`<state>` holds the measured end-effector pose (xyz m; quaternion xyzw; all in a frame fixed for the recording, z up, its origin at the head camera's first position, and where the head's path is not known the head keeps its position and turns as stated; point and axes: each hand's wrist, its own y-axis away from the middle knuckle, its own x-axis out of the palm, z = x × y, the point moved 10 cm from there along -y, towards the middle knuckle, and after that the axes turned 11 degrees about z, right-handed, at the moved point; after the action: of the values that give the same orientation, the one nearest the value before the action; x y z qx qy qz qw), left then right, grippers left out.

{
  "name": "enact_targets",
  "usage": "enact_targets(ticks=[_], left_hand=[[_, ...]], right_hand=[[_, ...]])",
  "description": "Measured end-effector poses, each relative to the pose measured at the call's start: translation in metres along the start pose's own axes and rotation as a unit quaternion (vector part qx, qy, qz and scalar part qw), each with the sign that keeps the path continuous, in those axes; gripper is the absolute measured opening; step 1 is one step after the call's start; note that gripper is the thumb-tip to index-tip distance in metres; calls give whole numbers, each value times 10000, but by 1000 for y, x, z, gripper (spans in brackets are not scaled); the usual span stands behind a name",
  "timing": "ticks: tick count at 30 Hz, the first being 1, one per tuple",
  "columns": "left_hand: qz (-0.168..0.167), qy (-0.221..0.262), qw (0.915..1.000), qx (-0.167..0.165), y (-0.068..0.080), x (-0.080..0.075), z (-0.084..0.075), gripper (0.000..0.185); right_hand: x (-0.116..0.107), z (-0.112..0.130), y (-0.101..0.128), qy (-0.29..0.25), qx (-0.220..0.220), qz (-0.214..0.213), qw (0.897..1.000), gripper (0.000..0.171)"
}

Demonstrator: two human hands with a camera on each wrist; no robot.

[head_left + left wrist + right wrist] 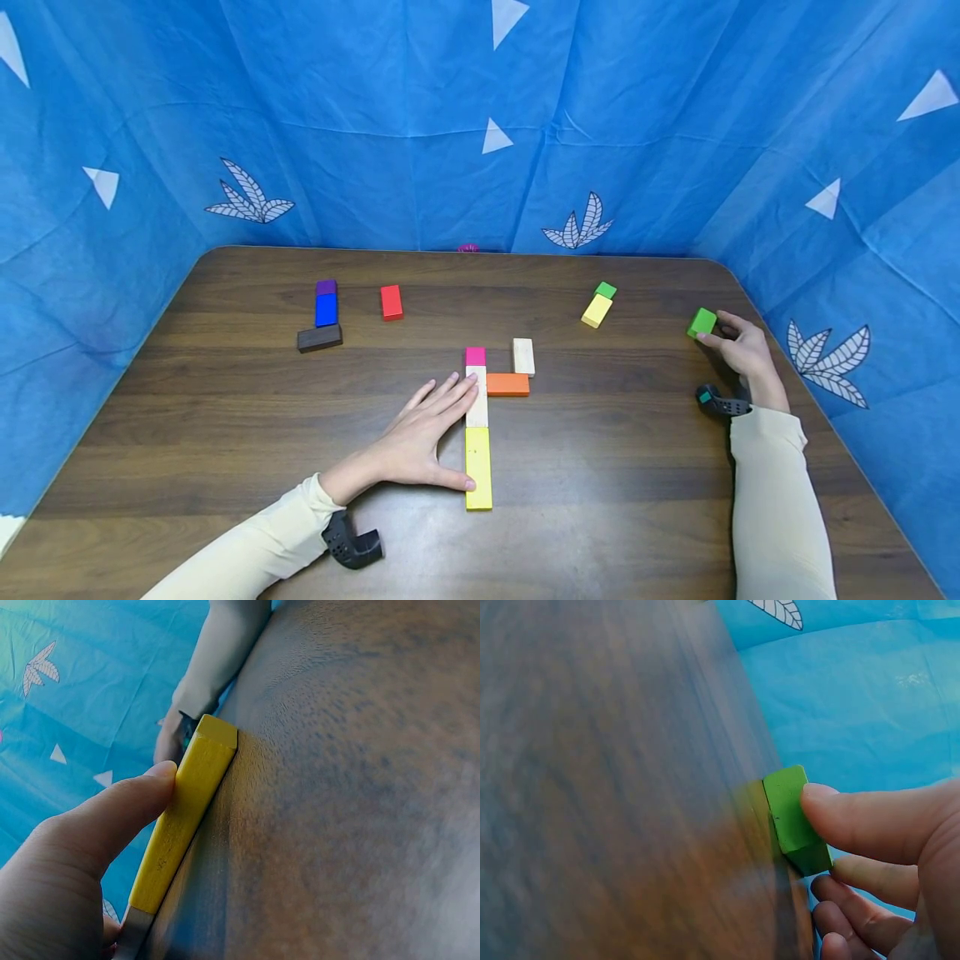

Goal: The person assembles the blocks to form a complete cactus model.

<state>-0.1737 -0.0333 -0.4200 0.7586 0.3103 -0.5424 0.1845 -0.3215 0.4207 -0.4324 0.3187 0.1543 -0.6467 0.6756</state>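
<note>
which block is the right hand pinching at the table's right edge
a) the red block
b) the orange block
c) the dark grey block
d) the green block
d: the right hand has thumb and fingers closed on the green block near the table's right edge, also seen in the right wrist view, while the left hand rests flat against the long yellow block.

Head view: high, looks forward and down over whole table (600,500), both hands, blue backdrop (420,100) behind. Left wrist view: very near, low along tabletop, at left hand (67,862) against yellow block (184,817); shares that block (478,467) with head view. Right wrist view: equally near, at green block (791,817); shared with head view (702,322).
</note>
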Motion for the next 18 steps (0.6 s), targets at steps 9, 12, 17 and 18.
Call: enact_targets(ticks=[9,12,17,18], left_hand=[[91,-35,9999,-65,0,1,0,111],[96,-9,9999,-76,-1,1,1,112],[119,-8,9999,-90,-1,2,2,112],[117,-11,9999,-89,-1,2,2,112]], right_hand=[[-4,-1,1,167,-85,-299,9994,72],[-6,-2,1,228,-105,-424,9988,72],[-7,-4,-1,269,-93,-535,9982,72],[-8,-4,-1,272,-78,-551,9981,73]])
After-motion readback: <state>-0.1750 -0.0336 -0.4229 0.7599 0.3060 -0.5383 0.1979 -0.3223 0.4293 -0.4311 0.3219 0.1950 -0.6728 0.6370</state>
